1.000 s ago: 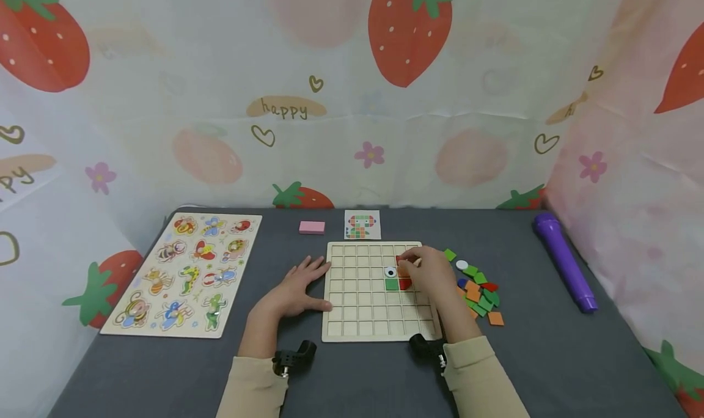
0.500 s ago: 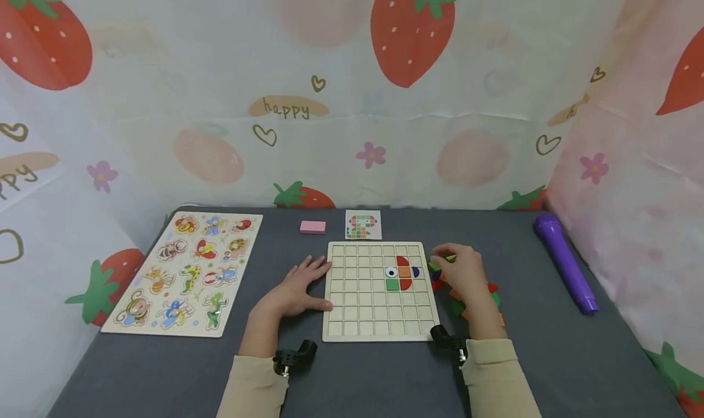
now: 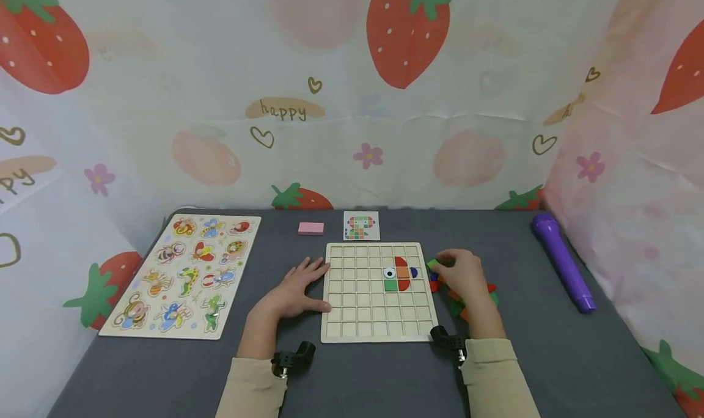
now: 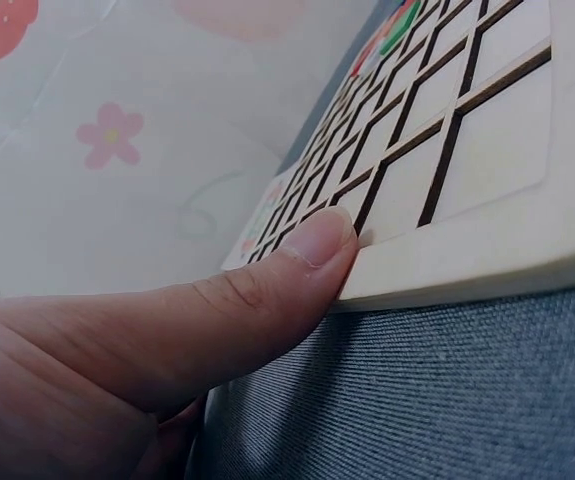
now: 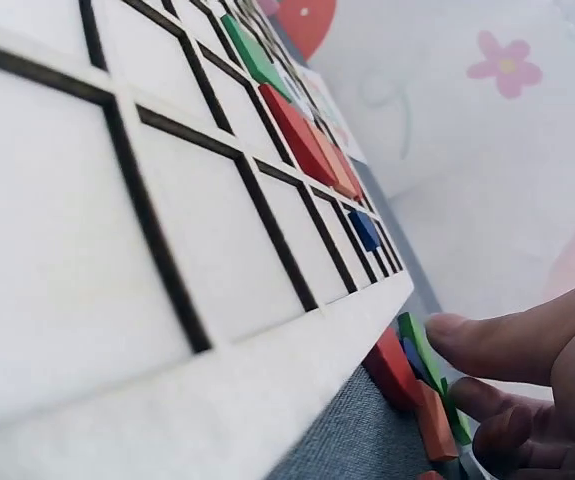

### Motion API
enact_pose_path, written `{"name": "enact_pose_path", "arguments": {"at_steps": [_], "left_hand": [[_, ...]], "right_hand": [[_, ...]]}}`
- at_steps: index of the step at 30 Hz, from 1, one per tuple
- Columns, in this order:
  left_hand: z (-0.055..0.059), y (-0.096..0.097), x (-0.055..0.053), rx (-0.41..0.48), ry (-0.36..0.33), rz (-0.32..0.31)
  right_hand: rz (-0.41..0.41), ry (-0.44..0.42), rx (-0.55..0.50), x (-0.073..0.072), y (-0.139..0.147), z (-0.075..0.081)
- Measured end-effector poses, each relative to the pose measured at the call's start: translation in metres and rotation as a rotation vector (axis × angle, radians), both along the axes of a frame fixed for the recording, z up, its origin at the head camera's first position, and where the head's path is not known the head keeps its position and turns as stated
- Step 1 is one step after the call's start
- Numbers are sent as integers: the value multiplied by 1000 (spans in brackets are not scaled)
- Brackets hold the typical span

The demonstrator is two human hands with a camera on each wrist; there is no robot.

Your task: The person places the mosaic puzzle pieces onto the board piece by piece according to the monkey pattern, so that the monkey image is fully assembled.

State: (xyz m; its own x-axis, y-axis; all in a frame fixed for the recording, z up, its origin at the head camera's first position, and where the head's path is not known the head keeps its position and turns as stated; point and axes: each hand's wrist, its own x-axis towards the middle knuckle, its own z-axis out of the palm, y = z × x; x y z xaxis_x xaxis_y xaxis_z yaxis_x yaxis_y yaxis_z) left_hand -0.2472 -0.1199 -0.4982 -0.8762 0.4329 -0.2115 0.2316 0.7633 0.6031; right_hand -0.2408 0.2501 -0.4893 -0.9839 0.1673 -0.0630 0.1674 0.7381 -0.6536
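Observation:
My left hand (image 3: 294,291) rests with spread fingers at the left edge of a pale wooden grid board (image 3: 352,320). Its thumb presses the rim in the left wrist view. On the board sit two red half-round tiles, an orange square tile (image 3: 403,272) between them, a white eye tile (image 3: 389,272), a green square tile (image 3: 390,285) and a blue half-round tile (image 3: 414,272). Beside the board's right edge, my right hand (image 3: 462,274) reaches over a pile of loose tiles. Its thumb is at a green tile (image 5: 422,350); whether it is pinched is unclear. The hand partly covers the pile.
A picture card (image 3: 361,225) and a pink block (image 3: 311,228) lie behind the board. To the left is a board of cartoon insects (image 3: 181,277). A purple cylinder (image 3: 563,262) lies at the far right. A strawberry-print cloth hangs behind the grey table.
My right hand has moved from the board rightward to the loose tiles, leaving the orange tile between the red ones. Some loose tiles have shifted toward the board. My left hand stays put.

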Motion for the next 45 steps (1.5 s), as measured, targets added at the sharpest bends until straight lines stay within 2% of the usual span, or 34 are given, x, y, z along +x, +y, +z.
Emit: {"name": "enact_pose_path", "arguments": {"at_steps": [8, 19, 30, 36, 45], "left_hand": [[-2, -1, 0, 3, 4, -5], [-1, -2, -2, -1, 1, -4], [-2, -3, -1, 1, -5, 2], [0, -3, -1, 7, -3, 2], [-1, -1, -2, -8, -2, -5]], "right_hand": [[-12, -12, 48, 0, -2, -4], [-27, 9, 49, -4, 0, -3], [15, 29, -72, -2, 0, 1], [11, 92, -126, -3, -8, 5], [17, 195, -227, -4, -33, 3]]}}
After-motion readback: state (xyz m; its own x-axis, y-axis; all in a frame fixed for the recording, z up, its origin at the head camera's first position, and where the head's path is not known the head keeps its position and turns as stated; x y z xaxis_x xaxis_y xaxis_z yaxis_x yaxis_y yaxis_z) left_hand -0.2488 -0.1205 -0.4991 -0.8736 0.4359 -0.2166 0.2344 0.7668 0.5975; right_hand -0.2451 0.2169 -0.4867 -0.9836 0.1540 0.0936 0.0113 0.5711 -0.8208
